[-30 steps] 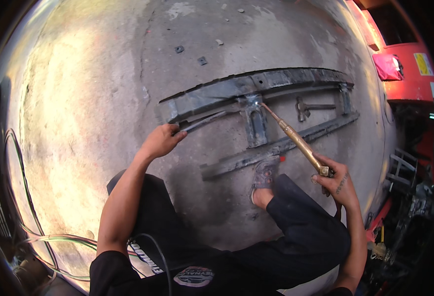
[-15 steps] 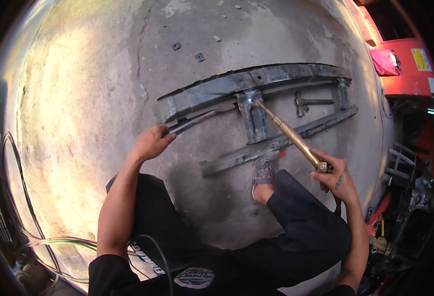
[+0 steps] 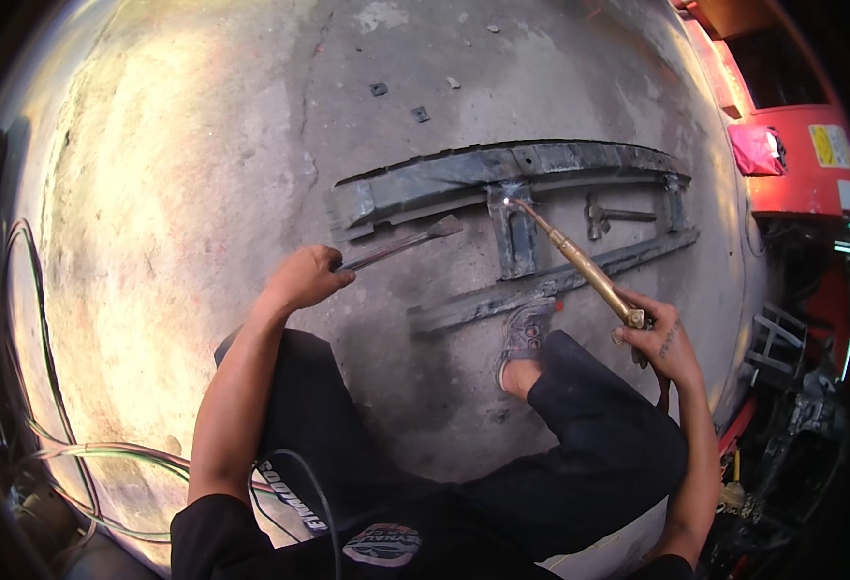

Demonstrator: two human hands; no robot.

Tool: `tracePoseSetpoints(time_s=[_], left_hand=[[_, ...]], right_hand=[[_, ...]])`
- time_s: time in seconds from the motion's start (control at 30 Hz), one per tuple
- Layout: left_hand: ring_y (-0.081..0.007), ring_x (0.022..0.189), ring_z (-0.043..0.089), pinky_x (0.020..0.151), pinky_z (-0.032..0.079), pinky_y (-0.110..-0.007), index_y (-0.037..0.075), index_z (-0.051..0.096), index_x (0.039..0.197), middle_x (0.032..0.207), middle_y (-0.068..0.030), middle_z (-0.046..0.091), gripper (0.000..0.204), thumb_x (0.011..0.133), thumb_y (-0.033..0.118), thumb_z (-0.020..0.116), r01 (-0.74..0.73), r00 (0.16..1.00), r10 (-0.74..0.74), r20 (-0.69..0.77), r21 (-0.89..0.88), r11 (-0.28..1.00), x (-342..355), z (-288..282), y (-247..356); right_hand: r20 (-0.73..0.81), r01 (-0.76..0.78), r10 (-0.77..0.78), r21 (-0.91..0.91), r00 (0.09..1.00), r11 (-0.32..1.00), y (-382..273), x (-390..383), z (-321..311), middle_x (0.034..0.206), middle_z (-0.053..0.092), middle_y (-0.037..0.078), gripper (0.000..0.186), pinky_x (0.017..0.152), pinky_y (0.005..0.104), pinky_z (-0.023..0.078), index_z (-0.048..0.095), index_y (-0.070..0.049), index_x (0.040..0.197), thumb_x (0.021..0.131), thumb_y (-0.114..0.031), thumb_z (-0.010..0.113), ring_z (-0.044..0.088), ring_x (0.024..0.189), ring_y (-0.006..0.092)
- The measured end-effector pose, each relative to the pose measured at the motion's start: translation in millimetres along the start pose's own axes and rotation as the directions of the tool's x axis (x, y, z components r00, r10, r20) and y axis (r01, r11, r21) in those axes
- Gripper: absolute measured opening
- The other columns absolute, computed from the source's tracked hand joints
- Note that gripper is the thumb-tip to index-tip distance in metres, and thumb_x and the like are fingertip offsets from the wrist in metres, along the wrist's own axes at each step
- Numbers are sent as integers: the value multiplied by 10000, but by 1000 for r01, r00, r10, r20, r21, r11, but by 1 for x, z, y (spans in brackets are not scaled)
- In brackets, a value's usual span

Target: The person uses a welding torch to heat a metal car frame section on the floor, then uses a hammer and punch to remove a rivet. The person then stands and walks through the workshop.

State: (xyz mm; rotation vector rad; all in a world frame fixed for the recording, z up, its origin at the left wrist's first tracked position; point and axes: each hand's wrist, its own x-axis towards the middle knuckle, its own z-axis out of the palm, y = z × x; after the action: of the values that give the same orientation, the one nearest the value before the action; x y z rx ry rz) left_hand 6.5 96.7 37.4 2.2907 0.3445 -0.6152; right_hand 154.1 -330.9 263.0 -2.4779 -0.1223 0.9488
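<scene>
My left hand (image 3: 304, 278) grips a long metal bar (image 3: 391, 249) with a flattened far end, lying below the left part of a curved dark steel beam (image 3: 410, 184). My right hand (image 3: 662, 343) holds a long brass torch (image 3: 587, 271). Its nozzle points at a welded upright bracket (image 3: 516, 232) under the middle of the beam, where a small bright spot shows. The bracket reaches down to a straight steel rail (image 3: 473, 306). A hammer (image 3: 616, 215) lies between beam and rail, right of the torch.
My shod foot (image 3: 527, 333) rests by the rail. Small metal plates (image 3: 420, 114) lie beyond the beam. Hoses (image 3: 125, 452) run along the lower left. A red vehicle (image 3: 797, 174) with a pink bag (image 3: 757, 150) stands at right, above dark metal parts (image 3: 802, 435).
The bar in my left hand has drawn back, leaving a wider gap to the bracket. The torch stays aimed at the bracket. The view has shifted slightly.
</scene>
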Motion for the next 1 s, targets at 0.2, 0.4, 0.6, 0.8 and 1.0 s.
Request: tracePoseSetpoints(time_s=[0.2, 0.4, 0.6, 0.8, 1.0], left_hand=[[-385, 973, 688, 844, 534, -480, 3, 710, 991, 1004, -225, 712, 413, 813, 375, 729, 38, 998, -45, 32, 215, 976, 19, 25, -7], [-346, 1123, 681, 905, 573, -469, 44, 713, 1163, 1185, -162, 716, 341, 878, 206, 619, 40, 992, -69, 102, 262, 964, 64, 72, 5], [-386, 1111, 683, 762, 589, -662, 63, 701, 1249, 1295, -137, 676, 357, 921, 161, 598, 10, 955, -134, 263, 422, 906, 100, 121, 10], [-396, 1070, 697, 740, 591, -662, 60, 731, 1188, 1269, -131, 691, 321, 911, 175, 615, 38, 958, -159, 240, 439, 898, 83, 110, 23], [-355, 1120, 678, 904, 558, -493, 50, 702, 1180, 1211, -181, 699, 349, 884, 203, 600, -85, 965, -23, 261, 394, 915, 68, 102, 19]], right_hand=[[-13, 8, -8, 2, 1000, 1000, -8, -3, 3, 731, 604, 15, 619, 477, 282, 441, 616, -76, 1383, 785, 19, 742, 540, 525, 87], [-72, -42, 39, -49, 997, 998, -26, -16, 7, 726, 606, 22, 620, 485, 289, 453, 618, -73, 1378, 778, 28, 736, 542, 519, 94], [-23, -13, 8, -245, 1000, 969, -57, -27, 6, 720, 607, 24, 625, 488, 285, 448, 619, -106, 1382, 779, 10, 739, 534, 528, 96], [-49, -34, 23, -239, 999, 971, -50, -26, 8, 722, 598, 15, 614, 485, 287, 440, 631, -98, 1367, 773, 11, 746, 524, 531, 89], [-80, 29, -43, -168, 996, 985, -5, -8, 3, 726, 585, 8, 630, 478, 283, 428, 640, -87, 1355, 747, 33, 757, 519, 540, 82]])
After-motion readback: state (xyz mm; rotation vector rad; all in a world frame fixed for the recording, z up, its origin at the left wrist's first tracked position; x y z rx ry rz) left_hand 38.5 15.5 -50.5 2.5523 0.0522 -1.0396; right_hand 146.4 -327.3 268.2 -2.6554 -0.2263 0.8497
